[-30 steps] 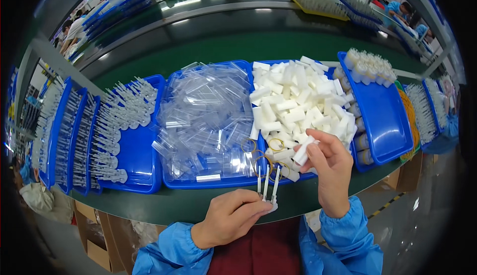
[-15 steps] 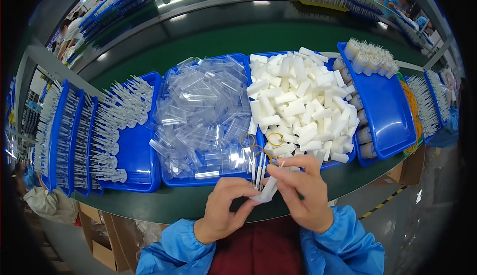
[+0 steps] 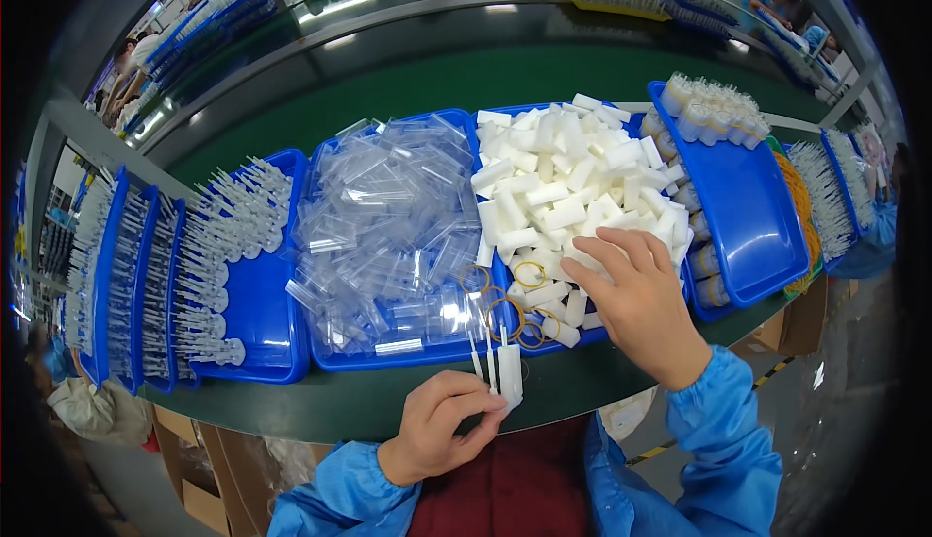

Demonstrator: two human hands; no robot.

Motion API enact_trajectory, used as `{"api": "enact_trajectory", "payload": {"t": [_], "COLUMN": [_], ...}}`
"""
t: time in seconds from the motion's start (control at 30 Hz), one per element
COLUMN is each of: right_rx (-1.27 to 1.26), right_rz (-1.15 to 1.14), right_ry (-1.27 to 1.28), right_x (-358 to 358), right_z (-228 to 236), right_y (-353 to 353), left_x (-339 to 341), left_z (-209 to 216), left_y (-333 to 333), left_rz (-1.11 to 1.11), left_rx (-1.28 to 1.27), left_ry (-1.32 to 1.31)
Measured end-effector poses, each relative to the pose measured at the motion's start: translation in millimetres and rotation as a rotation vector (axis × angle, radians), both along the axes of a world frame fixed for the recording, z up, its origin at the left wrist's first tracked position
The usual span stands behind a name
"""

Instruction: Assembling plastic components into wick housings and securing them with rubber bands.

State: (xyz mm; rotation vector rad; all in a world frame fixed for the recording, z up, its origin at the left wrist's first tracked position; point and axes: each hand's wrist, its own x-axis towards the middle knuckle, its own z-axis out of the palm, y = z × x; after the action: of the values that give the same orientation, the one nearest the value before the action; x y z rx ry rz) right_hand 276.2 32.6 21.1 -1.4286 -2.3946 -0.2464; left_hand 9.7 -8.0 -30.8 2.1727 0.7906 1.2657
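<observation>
My left hand (image 3: 447, 425) pinches the base of a white part with thin upright rods (image 3: 490, 362). A white foam block (image 3: 510, 372) sits around one rod on its right side; the fingers hide most of the base. My right hand (image 3: 646, 309) is over the near side of a heap of white foam blocks (image 3: 558, 187), its fingers stretched out and bent slightly downward. I cannot tell whether the fingertips touch a block. Several yellow rubber bands (image 3: 532, 333) lie between the hands, at the front of the heap.
Left of the foam stands a blue tray (image 3: 349, 357) of clear plastic pieces (image 3: 388, 217). Farther left, blue trays (image 3: 262, 328) hold similar rodded parts (image 3: 218, 275). At right, a tilted blue tray (image 3: 752, 221) carries capped clear parts (image 3: 714, 110), beside orange bands (image 3: 794, 202). A green conveyor (image 3: 417, 71) runs behind.
My right hand has let go of the held part and moved right and up to the foam heap. My left hand keeps the part, whose foam block now stands upright.
</observation>
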Motion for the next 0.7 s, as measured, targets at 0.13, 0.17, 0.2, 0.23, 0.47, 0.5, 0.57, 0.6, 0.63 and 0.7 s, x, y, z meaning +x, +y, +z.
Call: {"api": "enact_trajectory", "payload": {"t": [0.13,0.17,0.2,0.23,0.47,0.5,0.57,0.6,0.63,0.7], "right_rx": [-0.102,-0.13,-0.116,-0.103,-0.487,-0.538,-0.635,-0.618,-0.652,-0.717], "right_rz": [0.059,0.074,0.068,0.062,-0.103,-0.092,-0.074,-0.076,-0.09,-0.119], "right_ry": [-0.151,-0.186,-0.116,-0.045,1.205,1.331,1.583,1.639,1.65,1.669], "right_x": [7,8,8,8,-23,-29,-40,-42,-44,-45], "right_z": [0,1,1,2,-14,-13,-12,-13,-12,-5], "right_y": [15,18,19,20,-8,-11,-16,-18,-19,-21], "left_x": [5,6,6,5,8,8,6,5,5,4], "left_z": [1,0,1,2,7,8,16,20,23,25], "left_y": [1,1,0,-1,2,3,2,3,2,-1], "left_rz": [0.0,-0.007,-0.009,-0.009,-0.08,-0.104,-0.148,-0.174,-0.201,-0.182], "left_rx": [-0.01,-0.019,-0.033,-0.028,0.031,0.049,0.11,0.133,0.156,0.177], "left_ry": [0.009,0.012,0.02,0.028,0.077,0.093,0.187,0.224,0.26,0.301]}}
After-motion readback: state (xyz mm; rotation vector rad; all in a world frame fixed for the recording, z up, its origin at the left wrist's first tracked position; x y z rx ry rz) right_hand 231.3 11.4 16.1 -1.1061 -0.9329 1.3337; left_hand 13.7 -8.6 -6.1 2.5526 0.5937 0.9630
